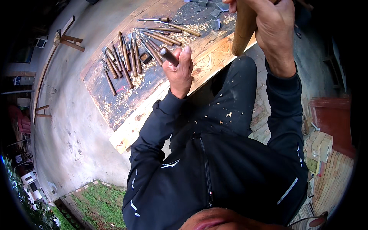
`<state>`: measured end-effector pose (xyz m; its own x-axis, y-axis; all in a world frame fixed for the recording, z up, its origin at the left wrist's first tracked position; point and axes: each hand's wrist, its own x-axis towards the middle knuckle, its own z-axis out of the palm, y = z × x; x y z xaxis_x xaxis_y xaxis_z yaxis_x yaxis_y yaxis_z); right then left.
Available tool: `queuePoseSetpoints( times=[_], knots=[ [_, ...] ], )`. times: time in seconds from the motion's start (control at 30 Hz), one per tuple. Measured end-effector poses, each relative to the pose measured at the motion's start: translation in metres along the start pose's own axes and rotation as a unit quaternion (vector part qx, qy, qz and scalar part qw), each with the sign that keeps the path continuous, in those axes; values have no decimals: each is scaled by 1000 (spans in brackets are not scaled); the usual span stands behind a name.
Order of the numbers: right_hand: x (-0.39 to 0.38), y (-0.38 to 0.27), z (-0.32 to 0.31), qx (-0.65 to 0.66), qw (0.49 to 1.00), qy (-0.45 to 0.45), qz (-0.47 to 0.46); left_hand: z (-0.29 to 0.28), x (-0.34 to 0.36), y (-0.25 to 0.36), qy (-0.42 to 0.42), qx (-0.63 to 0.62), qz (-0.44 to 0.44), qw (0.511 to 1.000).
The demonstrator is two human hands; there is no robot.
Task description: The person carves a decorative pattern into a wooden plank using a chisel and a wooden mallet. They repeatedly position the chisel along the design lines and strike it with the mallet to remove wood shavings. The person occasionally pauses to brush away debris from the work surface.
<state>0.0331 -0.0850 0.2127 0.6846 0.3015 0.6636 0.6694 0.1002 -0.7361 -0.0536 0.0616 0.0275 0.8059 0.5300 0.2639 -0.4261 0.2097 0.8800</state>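
Note:
My left hand (177,76) grips a wooden-handled chisel (168,55) upright over a long pale board (134,122), its thumb near the metal-capped top; the blade is hidden beneath the hand. Carved or drawn floral outlines (214,60) show on the board's right part. At the upper right my right hand (274,36) holds a thick wooden mallet (243,32) raised to the right of the chisel. Several wooden-handled chisels and gouges (126,55) lie fanned on the worn tabletop (100,96) behind the board, among shavings, beside a small dark box (145,57).
Small grey squares (215,24) lie at the table's back. A long plank on wooden trestles (72,42) stands at the left. My dark-trousered leg (234,96) is under the board. Pale blocks (318,147) and a red-brown panel (331,122) are at the right, grass (96,203) at lower left.

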Motion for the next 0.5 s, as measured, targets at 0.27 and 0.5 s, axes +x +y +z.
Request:
queuePoseSetpoints(
  times=[0.27, 0.5],
  knots=[
    [-5, 14, 11, -356, 838, -210, -356, 2, -11, 6, 12, 62, 22, 998],
    [-8, 9, 6, -246, 898, -151, -331, -9, 0, 6, -32, -31, -13, 999]
  ],
)
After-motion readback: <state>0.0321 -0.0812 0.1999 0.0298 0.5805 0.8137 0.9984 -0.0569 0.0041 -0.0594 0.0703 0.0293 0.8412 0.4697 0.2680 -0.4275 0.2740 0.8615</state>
